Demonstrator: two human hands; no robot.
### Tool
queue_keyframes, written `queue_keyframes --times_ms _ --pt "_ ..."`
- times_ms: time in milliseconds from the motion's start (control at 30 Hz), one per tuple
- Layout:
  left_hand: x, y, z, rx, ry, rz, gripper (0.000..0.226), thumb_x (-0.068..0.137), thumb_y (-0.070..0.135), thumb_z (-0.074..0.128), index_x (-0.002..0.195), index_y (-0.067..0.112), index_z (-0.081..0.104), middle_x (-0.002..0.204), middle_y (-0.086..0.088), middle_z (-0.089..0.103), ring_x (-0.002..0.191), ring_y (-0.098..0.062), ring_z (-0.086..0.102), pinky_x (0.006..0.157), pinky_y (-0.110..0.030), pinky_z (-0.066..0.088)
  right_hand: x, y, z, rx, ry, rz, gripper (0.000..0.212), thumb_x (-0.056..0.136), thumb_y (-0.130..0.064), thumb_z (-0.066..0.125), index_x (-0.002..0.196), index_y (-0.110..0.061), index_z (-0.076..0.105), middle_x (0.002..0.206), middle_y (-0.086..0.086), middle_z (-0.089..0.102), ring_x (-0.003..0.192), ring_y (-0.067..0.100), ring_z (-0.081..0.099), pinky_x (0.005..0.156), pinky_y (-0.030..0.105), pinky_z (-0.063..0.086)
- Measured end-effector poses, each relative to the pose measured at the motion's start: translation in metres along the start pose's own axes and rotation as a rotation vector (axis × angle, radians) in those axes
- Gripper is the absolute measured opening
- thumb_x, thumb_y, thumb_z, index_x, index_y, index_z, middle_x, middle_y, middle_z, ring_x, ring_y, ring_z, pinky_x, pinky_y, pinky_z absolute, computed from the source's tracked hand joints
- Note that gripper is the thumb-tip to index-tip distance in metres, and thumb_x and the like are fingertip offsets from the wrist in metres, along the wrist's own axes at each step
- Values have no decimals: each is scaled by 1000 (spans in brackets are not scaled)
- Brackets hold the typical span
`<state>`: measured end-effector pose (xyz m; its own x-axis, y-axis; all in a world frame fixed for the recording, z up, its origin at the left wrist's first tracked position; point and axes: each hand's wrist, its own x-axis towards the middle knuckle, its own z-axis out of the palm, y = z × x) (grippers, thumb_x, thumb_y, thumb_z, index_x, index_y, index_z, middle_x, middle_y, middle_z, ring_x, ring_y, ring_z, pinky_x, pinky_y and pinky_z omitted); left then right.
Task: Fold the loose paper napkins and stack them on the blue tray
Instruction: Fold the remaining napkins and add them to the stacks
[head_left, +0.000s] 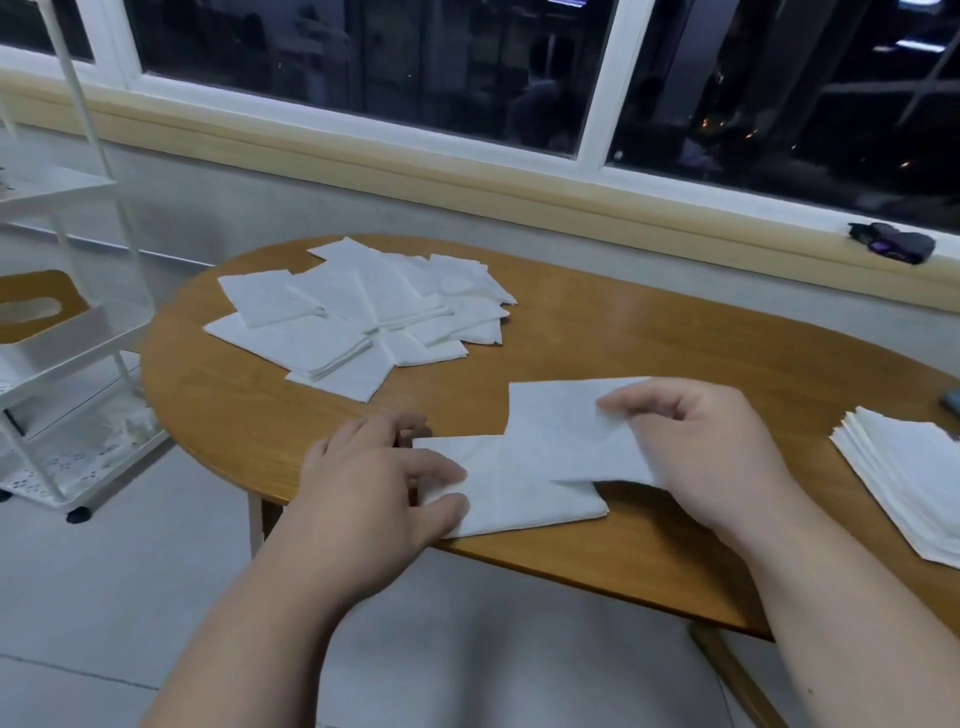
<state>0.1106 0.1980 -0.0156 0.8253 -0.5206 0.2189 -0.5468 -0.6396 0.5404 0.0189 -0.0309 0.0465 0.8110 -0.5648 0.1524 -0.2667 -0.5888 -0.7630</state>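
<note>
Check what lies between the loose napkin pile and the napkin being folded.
Only bare wooden table, in the head view; the loose napkin pile and the held napkin lie apart.

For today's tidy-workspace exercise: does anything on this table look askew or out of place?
The loose napkins lie heaped at mixed angles, far left. The napkin at the near edge is mid-fold, corners misaligned.

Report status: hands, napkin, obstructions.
Left hand pinches napkin at left edge. Right hand pinches raised flap, mid-fold. Loose pile beyond, folded stack right; nothing in the way.
</note>
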Motion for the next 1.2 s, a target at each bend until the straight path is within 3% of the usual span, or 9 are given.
queue_keyframes --times_ms 167,300,500,567,667,767,900,1000,1200 --pt "2 -6 -10 -304 62 -45 46 78 67 55 119 47 60 127 30 52 118 9 45 107 -36 40 -8 -31 0 268 -108 -181 36 93 0 60 82 -28 80 78 -13 75 60 19 57 58 23 44" --pt "-2 -5 -13 -572 144 -148 63 84 80 34 141 55 33 105 28 62 105 13 53 88 -18 38 -2 -22 19 301 -215 -132 37 93 2 58 85 -26 81 75 -9 75 63 20 50 60 29 37" --pt "-2 0 -15 -414 5 -115 45 90 37 64 124 63 50 79 19 61 70 3 56 65 -15 41 5 -2 39 142 -248 -47 40 92 -5 57 85 -38 79 83 17 73 63 24 41 60 31 31" --pt "-1 1 -14 -327 -10 -120 30 89 33 66 110 55 65 87 36 61 86 8 57 73 -9 41 5 1 38 80 -222 -43 36 92 -7 57 84 -35 78 77 12 73 58 22 41 53 27 31" --pt "1 4 -11 -228 -9 -101 18 90 34 64 99 48 71 97 50 51 102 8 51 100 -28 40 5 7 42 -57 -200 -97 34 93 -10 56 85 -37 76 78 -27 67 57 4 48 51 14 34" --pt "2 3 -8 -180 12 -82 17 89 31 64 95 44 73 96 38 56 99 15 45 104 -37 37 4 17 49 -279 -201 -204 31 95 -18 53 101 -40 73 99 -30 52 90 -5 52 72 10 34" --pt "2 1 -5 -143 56 -76 15 87 28 65 90 41 73 86 19 57 104 20 34 105 -37 34 1 19 45 -407 -204 -263 36 96 -22 52 122 -43 66 150 -20 28 138 4 20 113 24 21" --pt "1 2 -3 -123 95 -53 14 85 29 65 87 41 72 88 17 53 104 11 37 100 -35 32 -1 16 45 -479 -315 -317 46 102 -20 39 135 -49 54 161 -19 17 145 0 5 121 31 2" --pt "-1 14 0 -20 88 66 14 87 43 65 100 42 71 96 22 42 95 1 30 89 -29 29 -10 21 41 -583 -331 -304 44 105 -30 30 142 -50 44 147 -25 35 142 -3 19 122 43 -7"
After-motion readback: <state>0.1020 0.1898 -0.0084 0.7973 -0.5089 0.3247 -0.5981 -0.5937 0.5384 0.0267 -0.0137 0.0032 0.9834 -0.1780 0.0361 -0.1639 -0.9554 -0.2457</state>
